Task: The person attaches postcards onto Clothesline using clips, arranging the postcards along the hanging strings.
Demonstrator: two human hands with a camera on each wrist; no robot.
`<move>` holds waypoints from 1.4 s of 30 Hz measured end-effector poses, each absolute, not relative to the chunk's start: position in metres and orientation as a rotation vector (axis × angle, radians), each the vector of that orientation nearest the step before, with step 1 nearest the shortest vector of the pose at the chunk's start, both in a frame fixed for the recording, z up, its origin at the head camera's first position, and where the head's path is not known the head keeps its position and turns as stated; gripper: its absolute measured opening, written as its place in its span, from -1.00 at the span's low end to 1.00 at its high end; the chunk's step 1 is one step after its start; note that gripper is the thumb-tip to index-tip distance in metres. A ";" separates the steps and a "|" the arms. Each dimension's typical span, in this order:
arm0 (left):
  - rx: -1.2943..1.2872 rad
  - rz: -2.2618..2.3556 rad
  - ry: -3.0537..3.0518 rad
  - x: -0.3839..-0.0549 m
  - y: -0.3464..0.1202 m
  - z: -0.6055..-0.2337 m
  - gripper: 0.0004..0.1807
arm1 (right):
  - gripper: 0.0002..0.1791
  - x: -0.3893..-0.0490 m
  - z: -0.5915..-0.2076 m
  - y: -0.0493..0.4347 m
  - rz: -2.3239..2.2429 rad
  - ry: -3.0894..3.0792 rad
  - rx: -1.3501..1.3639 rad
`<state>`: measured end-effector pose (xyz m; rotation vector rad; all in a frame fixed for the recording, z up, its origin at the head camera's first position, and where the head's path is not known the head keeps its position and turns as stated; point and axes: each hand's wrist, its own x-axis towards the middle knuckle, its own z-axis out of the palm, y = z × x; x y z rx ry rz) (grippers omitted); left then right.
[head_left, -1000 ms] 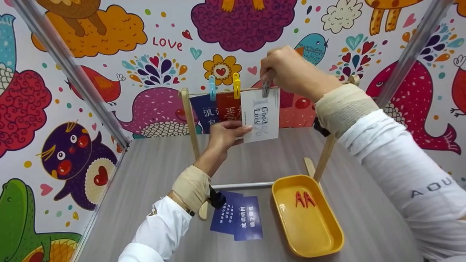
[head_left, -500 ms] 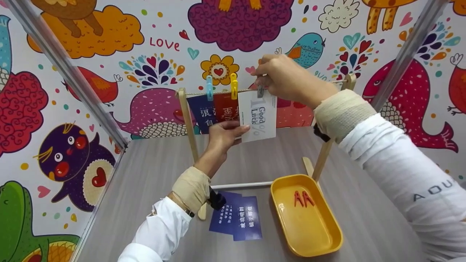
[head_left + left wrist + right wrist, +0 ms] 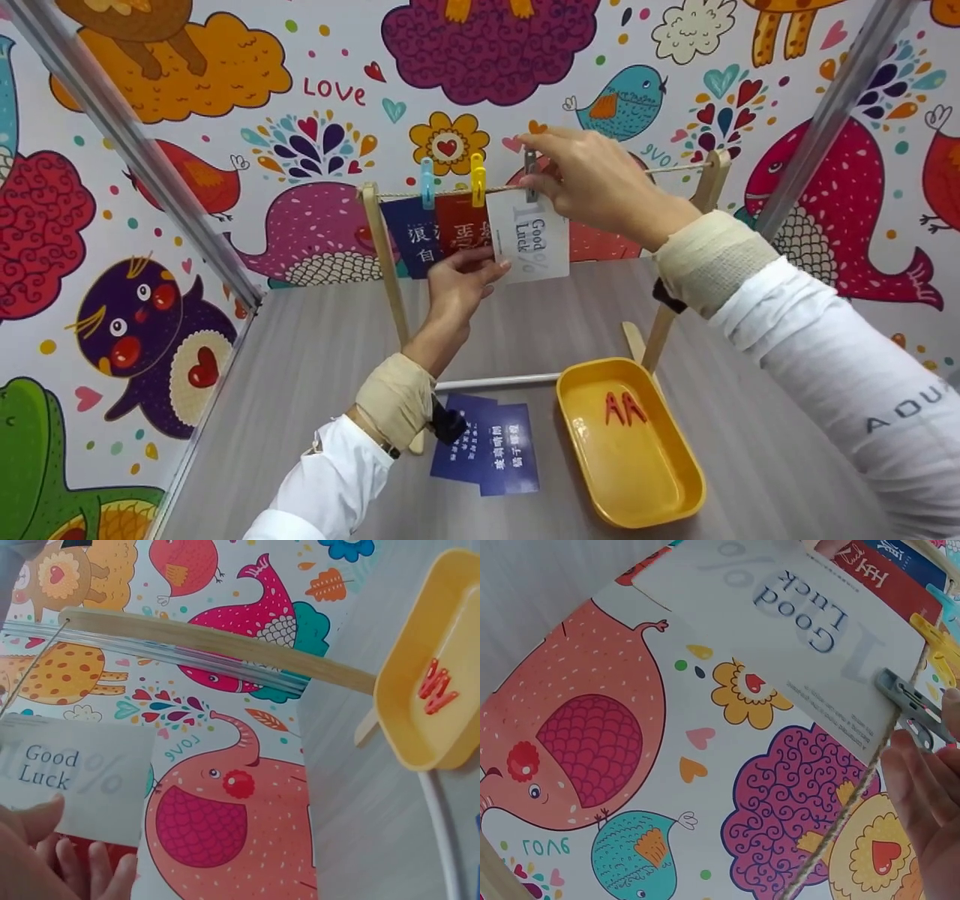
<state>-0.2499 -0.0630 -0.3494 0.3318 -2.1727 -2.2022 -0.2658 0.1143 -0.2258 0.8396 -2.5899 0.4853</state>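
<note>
A white "Good Luck" card hangs from a string at the right of a blue card and a red card. My left hand holds its lower left edge, thumb in front and fingers behind. A grey clothespin bites the top of the white card and the string. My right hand is at this pin, thumb and fingers spread apart around its handles. A light blue clothespin and a yellow clothespin clip the other cards.
The string runs between two wooden posts. A yellow tray with red clothespins stands at the front right. Two blue-purple cards lie overlapping on the table. A white rod crosses low behind them.
My right hand has lowered and its fingers have spread from the grey clothespin, more of which now shows. The white card's lower edge has shifted slightly up. My left hand stays at the card's edge.
</note>
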 end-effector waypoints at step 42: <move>0.127 -2.201 -2.392 -0.192 -0.037 -0.443 -0.38 | -0.53 -0.226 -0.345 0.177 0.518 -2.390 0.667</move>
